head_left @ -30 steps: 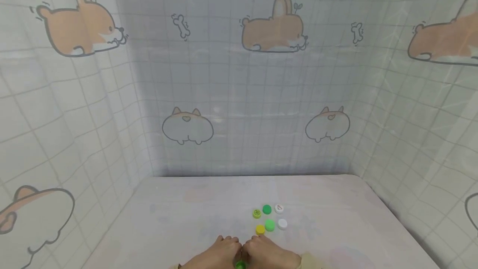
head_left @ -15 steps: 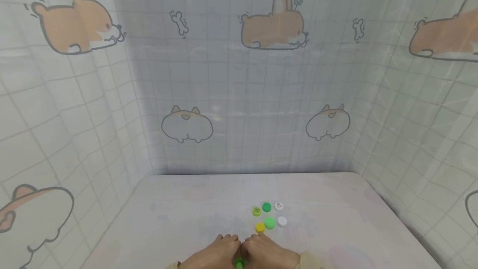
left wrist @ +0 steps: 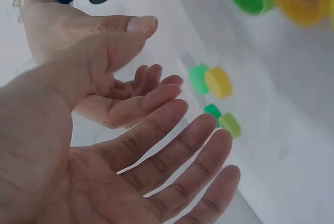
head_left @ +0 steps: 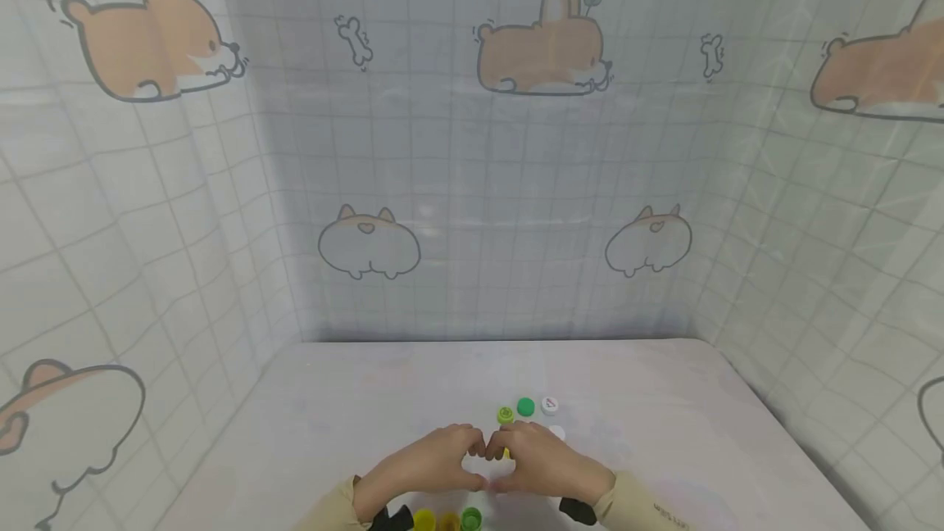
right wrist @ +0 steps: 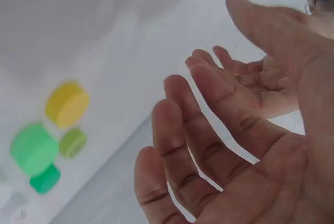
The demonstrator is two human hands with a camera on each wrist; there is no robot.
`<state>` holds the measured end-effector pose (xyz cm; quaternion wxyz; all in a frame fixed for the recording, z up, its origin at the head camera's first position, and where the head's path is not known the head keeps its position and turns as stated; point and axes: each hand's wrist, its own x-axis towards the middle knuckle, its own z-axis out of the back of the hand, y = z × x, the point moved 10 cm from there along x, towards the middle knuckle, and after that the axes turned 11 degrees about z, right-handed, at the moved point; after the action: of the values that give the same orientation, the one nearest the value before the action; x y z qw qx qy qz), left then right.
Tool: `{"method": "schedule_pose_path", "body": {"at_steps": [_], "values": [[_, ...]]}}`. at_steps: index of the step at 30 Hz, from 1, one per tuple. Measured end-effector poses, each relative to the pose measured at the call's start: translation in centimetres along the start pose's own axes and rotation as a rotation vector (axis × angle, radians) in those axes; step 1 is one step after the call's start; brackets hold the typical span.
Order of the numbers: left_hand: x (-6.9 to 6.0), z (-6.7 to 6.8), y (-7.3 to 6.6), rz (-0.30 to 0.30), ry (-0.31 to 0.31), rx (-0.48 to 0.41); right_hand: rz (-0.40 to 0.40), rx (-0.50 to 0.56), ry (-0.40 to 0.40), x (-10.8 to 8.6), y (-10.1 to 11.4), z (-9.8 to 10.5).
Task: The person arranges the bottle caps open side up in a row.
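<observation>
"What's closest to the person?"

"Three caps along the near part of the tabletop [head_left: 354,400]: a bright yellow cap [head_left: 424,520], an amber cap [head_left: 448,523] and a hollow green cap [head_left: 470,519], side by side."

"And the hands?"

"Just beyond those. The left hand [head_left: 446,459] and the right hand [head_left: 542,459] face each other, framing a heart-shaped gap. On both, the fingers bend loosely, with the thumb well apart from them, and neither has hold of anything. Whether the tips touch, I can't tell."

"Anything behind them?"

"A lemon cap [right wrist: 68,104], mostly hidden by the right hand from the head camera. The right wrist view shows it near a light green cap [right wrist: 34,148]. A white cap [head_left: 556,433] peeks out too. Past them, in a row, come a lime cap [head_left: 505,415], a dark green cap [head_left: 525,406] and a red-marked cap [head_left: 549,406]."

"Farthest off?"

"A gridded backdrop [head_left: 472,154] printed with cartoon dogs [head_left: 546,60]."
</observation>
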<state>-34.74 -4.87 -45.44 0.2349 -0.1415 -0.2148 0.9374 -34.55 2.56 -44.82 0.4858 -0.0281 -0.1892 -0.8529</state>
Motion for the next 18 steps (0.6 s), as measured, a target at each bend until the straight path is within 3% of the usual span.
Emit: {"method": "schedule_pose_path", "body": {"at_steps": [6,18], "values": [[1.9,1.6,-0.3,0.014,-0.036,-0.070,-0.057,-0.004,-0.044,-0.3,-2.3,1.7],[5.6,2.9,1.2,0.039,-0.164,-0.189,-0.175,0.022,-0.161,-0.9,-7.9,3.9]]}}
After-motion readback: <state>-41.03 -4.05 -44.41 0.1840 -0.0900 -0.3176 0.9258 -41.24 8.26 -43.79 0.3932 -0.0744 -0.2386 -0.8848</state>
